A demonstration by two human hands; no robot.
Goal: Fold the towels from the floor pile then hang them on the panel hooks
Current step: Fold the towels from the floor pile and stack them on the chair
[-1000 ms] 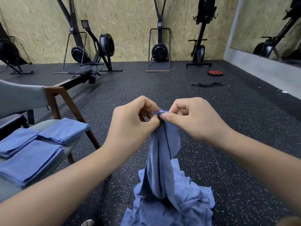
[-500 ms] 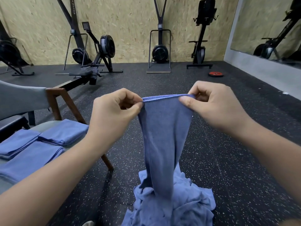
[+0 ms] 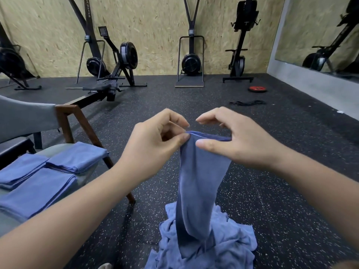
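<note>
A blue towel (image 3: 200,177) hangs in front of me from its top hem down to a crumpled pile of blue towels (image 3: 209,247) on the black speckled floor. My left hand (image 3: 155,144) pinches the left end of the hem between thumb and fingers. My right hand (image 3: 233,140) holds the hem further right, thumb in front of the cloth, index finger lifted free above it. Three folded blue towels (image 3: 44,175) lie on a grey chair seat at the left. No panel hooks are in view.
A grey chair with wooden legs (image 3: 81,129) stands at the left. Rowing and ski machines (image 3: 116,61) line the far chipboard wall. A red weight plate (image 3: 257,89) and a black cord (image 3: 247,103) lie on the floor. A mirror (image 3: 320,32) covers the right wall.
The hands first spread the hem apart and raised it; now they have come closer together and lower, and the right index finger has lifted off the cloth.
</note>
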